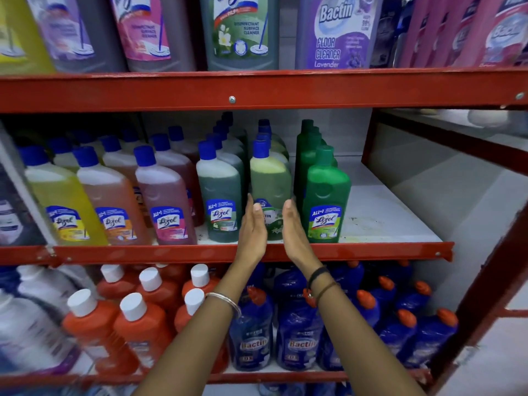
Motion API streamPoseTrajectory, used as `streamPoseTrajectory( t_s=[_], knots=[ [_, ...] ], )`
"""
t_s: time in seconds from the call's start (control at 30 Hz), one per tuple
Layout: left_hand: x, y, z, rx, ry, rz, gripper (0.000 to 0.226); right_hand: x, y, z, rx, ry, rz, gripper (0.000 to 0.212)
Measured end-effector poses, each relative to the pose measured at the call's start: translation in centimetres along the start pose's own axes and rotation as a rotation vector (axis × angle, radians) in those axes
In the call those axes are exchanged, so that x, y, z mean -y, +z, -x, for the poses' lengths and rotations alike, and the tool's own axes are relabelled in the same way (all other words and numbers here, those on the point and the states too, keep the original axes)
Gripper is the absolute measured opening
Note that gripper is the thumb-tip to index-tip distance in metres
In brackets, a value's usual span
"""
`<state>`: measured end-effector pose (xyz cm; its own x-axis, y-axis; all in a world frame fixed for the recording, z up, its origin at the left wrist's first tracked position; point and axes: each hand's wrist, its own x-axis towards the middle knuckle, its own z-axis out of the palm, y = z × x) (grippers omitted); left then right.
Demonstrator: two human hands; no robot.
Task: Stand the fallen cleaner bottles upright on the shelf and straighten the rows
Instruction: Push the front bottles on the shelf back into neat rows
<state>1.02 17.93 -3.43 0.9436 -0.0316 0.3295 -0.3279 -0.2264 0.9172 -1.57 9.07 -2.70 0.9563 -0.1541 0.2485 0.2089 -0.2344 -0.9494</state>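
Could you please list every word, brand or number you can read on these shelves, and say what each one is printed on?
"Bactin FLOOR CLEANER Lavender": purple bottle, top shelf.
"DISINFECTANT SURFACE CLEANER": dark green bottle, top shelf.
"ALL in 1 Lizol": opaque green bottle, middle shelf; "Lizol" also on the yellow bottle.
"Bactin": blue bottles, bottom shelf.
"...TIN": light green bottle between the left hand and right hand.
Smaller print is too blurred.

On the top level stand large cleaner jugs, among them a purple lavender floor-cleaner jug (340,32) and a grey-green surface-cleaner jug (241,32). Below sit orange bottles with white caps (94,324) beside dark blue bottles with orange caps (297,335). A red metal side frame (485,295) slants at right.
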Motion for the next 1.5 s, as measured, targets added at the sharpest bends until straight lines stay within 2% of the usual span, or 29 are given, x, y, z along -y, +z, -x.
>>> streamPoseTrajectory(
  t_s=[0.13, 0.23, 0.47, 0.6, 0.67, 0.77, 0.8, 0.87, 0.93, 1.03, 1.13, 1.3, 1.5],
  knots=[
    [-0.7, -0.7, -0.4, 0.100, -0.069, -0.048, 0.057, 1.0, -0.2, -0.6, -0.014, 0.050, -0.175, 0.063],
    [-0.6, -0.8, 0.2, 0.120, -0.062, -0.050, 0.058, 1.1, -0.3, -0.1, -0.037, 0.044, -0.187, 0.064],
    [-0.6, -1.7, 3.0, 0.150, -0.041, -0.112, 0.066, 0.2, 0.1, 1.1, -0.044, 0.040, -0.199, 0.084],
    [-0.4, -2.2, 2.8, 0.200, -0.046, -0.092, 0.066, 0.6, 0.2, 1.4, -0.034, 0.041, -0.234, 0.065],
    [-0.1, -2.8, 3.2, 0.144, -0.001, -0.038, 0.077, 0.9, 0.7, 2.1, -0.115, 0.036, -0.198, 0.063],
    [0.6, -4.4, 3.9, -0.151, 0.094, 0.003, 0.062, 0.9, 3.0, 4.6, -0.477, -0.136, 0.051, 0.055],
    [0.8, -5.0, 3.8, -0.223, 0.104, 0.005, 0.058, 0.8, 3.9, 5.1, -0.513, -0.211, 0.046, 0.054],
    [1.2, -6.3, 3.2, -0.243, 0.077, 0.009, 0.054, 0.7, 5.8, 5.4, -0.381, -0.248, -0.042, 0.060],
    [1.4, -7.3, 2.3, -0.175, 0.001, 0.001, 0.056, 0.8, 7.3, 4.6, -0.183, -0.165, -0.033, 0.068],
    [1.6, -8.4, 0.5, -0.074, -0.035, -0.065, 0.066, 1.6, 9.3, 3.0, -0.028, -0.054, 0.032, 0.060],
    [2.0, -9.1, -0.4, -0.003, -0.044, -0.100, 0.065, 2.3, 10.5, 1.5, -0.047, 0.002, -0.050, 0.060],
    [2.2, -9.8, 0.7, 0.063, -0.033, -0.017, 0.104, 2.6, 10.6, 1.4, -0.104, 0.046, -0.056, 0.072],
    [2.5, -9.9, 2.2, 0.079, -0.017, -0.012, 0.100, 2.4, 9.5, 3.0, -0.121, 0.037, -0.036, 0.089]
  ],
)
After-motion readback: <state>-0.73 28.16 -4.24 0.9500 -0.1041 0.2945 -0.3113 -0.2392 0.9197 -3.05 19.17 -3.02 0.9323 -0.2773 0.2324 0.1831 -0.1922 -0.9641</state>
